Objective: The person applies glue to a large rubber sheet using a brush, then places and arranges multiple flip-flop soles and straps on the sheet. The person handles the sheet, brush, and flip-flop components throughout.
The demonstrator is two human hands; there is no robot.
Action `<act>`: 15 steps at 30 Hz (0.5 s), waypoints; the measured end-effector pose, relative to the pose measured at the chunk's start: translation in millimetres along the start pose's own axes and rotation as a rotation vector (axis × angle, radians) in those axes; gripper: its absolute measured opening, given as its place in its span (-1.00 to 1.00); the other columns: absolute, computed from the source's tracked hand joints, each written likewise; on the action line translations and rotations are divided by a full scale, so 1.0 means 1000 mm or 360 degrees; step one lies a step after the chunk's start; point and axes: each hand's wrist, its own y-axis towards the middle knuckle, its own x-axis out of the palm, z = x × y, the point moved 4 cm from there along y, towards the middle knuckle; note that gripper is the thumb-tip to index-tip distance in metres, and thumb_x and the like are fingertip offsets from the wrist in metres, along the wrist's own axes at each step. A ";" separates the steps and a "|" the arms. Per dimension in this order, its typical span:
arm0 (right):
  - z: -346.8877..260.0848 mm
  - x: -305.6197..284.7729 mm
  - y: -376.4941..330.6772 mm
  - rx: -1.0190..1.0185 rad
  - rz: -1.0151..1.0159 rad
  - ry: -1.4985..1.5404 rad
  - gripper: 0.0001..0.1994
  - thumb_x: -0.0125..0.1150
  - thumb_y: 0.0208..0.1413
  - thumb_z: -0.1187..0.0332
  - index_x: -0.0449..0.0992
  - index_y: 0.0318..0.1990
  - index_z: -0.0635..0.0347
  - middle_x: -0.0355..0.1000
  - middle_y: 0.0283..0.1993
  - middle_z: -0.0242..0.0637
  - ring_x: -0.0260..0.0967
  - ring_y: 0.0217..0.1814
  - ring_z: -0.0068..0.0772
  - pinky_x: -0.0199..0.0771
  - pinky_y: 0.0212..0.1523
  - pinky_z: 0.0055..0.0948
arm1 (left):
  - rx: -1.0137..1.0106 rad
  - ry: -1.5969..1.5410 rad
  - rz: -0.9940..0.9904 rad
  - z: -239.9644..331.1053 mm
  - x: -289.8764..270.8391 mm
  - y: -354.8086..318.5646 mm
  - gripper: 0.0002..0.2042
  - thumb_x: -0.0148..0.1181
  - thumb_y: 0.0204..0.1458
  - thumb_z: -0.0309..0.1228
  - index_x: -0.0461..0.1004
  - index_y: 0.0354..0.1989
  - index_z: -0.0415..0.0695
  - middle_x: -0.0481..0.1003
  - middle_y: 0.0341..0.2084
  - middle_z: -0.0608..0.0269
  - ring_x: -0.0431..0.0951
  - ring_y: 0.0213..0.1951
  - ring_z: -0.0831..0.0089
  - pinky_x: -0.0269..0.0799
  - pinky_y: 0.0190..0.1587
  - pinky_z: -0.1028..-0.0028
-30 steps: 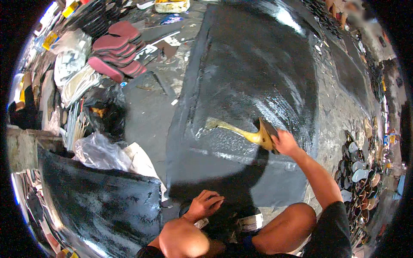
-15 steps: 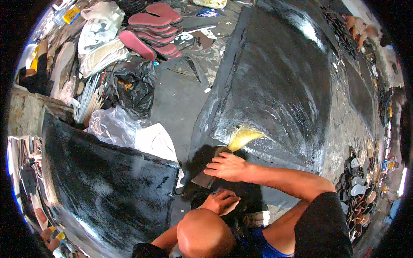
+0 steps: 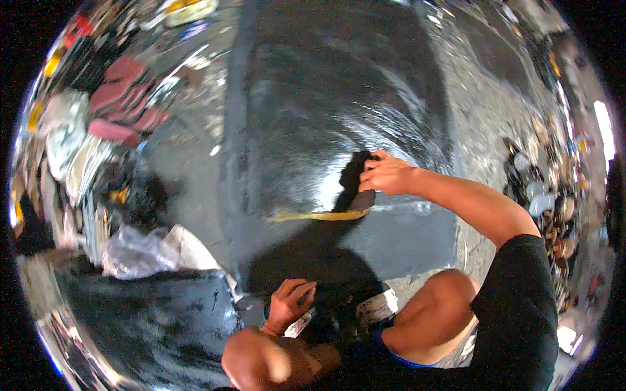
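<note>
The scraper point(image 3: 364, 200) is in the right hand point(image 3: 390, 176) over the near part of a black sheet point(image 3: 313, 85), fingers closed on its upper end. Its visible part slants down and a little left, toward the person; the hand hides the rest, so its full long axis cannot be told. From its lower edge a thin yellow streak point(image 3: 319, 216) runs leftward, nearly straight across, tapering at its far end. The scraper looks flat, dark and stiff; the sheet is smooth, with wet, glossy arcs beside the hand and duller black farther off, its far end cut off. A shadow darkens its near side. The left hand point(image 3: 291, 303) hangs near the knee, fingers loosely bent, nothing visible in them. Outward left, a crumpled clear bag point(image 3: 137, 252) and pink soles point(image 3: 120, 98) are blurred; rightward, a heap of roundish pieces point(image 3: 541, 202) is hard to make out.
</note>
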 end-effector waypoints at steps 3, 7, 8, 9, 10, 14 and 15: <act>0.025 0.064 -0.103 0.0324 -0.0148 0.0140 -0.59 0.10 0.05 0.44 0.52 0.03 -0.33 0.46 -0.06 -0.60 0.31 0.14 -0.37 0.16 0.18 -0.03 | -0.0039 0.0062 -0.0091 -0.001 0.017 0.002 -0.79 0.40 -0.11 -0.52 0.61 -0.26 -0.05 0.55 -0.33 0.24 0.59 -0.31 0.26 0.57 -0.28 0.35; 0.000 0.138 -0.218 0.0798 -0.0073 0.0082 -0.53 0.14 -0.02 0.46 0.54 0.05 -0.34 0.46 0.06 -0.62 0.32 0.14 -0.36 0.19 0.17 -0.09 | -0.0103 0.0106 -0.0192 -0.001 0.033 0.007 -0.83 0.38 -0.09 -0.52 0.62 -0.29 -0.08 0.55 -0.33 0.19 0.59 -0.29 0.22 0.55 -0.24 0.34; -0.015 0.154 -0.241 0.0878 -0.0108 0.0257 -0.50 0.15 -0.03 0.46 0.53 0.08 -0.35 0.46 0.11 -0.60 0.32 0.15 -0.35 0.20 0.16 -0.08 | -0.0105 0.0096 -0.0203 0.000 0.034 0.007 -0.84 0.38 -0.08 -0.52 0.62 -0.28 -0.09 0.55 -0.33 0.18 0.59 -0.29 0.21 0.55 -0.24 0.33; -0.032 0.172 -0.259 0.1000 -0.0256 0.0373 -0.48 0.15 -0.04 0.46 0.51 0.12 -0.36 0.45 0.16 -0.58 0.32 0.16 -0.35 0.21 0.16 -0.06 | -0.0085 0.0064 -0.0141 0.001 0.032 0.007 -0.84 0.38 -0.08 -0.51 0.62 -0.28 -0.10 0.55 -0.33 0.17 0.59 -0.29 0.20 0.54 -0.23 0.33; -0.047 0.176 -0.270 0.1123 -0.0039 0.0377 -0.40 0.25 -0.24 0.54 0.54 0.07 -0.23 0.51 0.04 -0.55 0.35 0.13 -0.34 0.26 0.09 -0.15 | -0.0102 0.0128 -0.0187 0.001 0.033 0.007 -0.85 0.36 -0.06 -0.51 0.62 -0.28 -0.12 0.55 -0.33 0.15 0.59 -0.29 0.18 0.54 -0.22 0.32; -0.106 0.174 -0.263 0.1703 0.0623 0.0484 -0.30 0.17 -0.17 0.54 0.37 0.27 -0.12 0.37 0.20 -0.33 0.26 0.23 -0.18 0.19 0.21 0.02 | -0.0099 0.0167 -0.0296 0.003 0.031 0.002 -0.87 0.33 -0.05 -0.52 0.62 -0.29 -0.15 0.55 -0.33 0.11 0.59 -0.30 0.17 0.54 -0.22 0.31; -0.131 0.165 -0.256 0.1769 0.0757 0.0358 -0.33 0.16 -0.08 0.49 0.33 0.31 -0.10 0.32 0.22 -0.24 0.23 0.25 -0.10 0.15 0.26 0.12 | -0.0138 0.0170 -0.0321 0.003 0.031 0.001 -0.87 0.33 -0.04 -0.52 0.62 -0.29 -0.15 0.55 -0.33 0.11 0.59 -0.30 0.17 0.53 -0.22 0.31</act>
